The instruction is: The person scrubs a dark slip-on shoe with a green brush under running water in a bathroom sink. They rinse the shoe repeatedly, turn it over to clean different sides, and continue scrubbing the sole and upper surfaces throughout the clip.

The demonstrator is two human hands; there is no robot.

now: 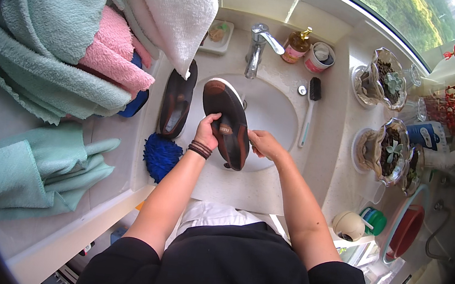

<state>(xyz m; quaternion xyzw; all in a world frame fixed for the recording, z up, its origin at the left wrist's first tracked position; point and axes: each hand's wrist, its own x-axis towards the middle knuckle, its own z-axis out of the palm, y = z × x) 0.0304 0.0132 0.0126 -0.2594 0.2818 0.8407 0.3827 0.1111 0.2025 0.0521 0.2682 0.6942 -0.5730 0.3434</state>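
My left hand (pixel 207 132) grips a dark slip-on shoe (pixel 230 115) with brown trim and a white sole edge, its thumb lying across the upper. The shoe is held tilted over the white sink basin (pixel 281 114), toe toward the faucet. At the shoe's right side, the fingertips of my right hand (pixel 267 145) are curled against its edge; whether they grip it is hidden. A second, matching shoe (pixel 178 98) rests on the counter left of the basin, its toe partly covered by a hanging white towel (pixel 175 5).
A chrome faucet (pixel 255 52) stands behind the basin, near a pump bottle (pixel 296 46). Right of the basin lies a scrub brush (pixel 310 109). Glass planters (pixel 390 152) line the right ledge. A blue chenille mitt (pixel 162 156) and green towels (pixel 39 167) are at left.
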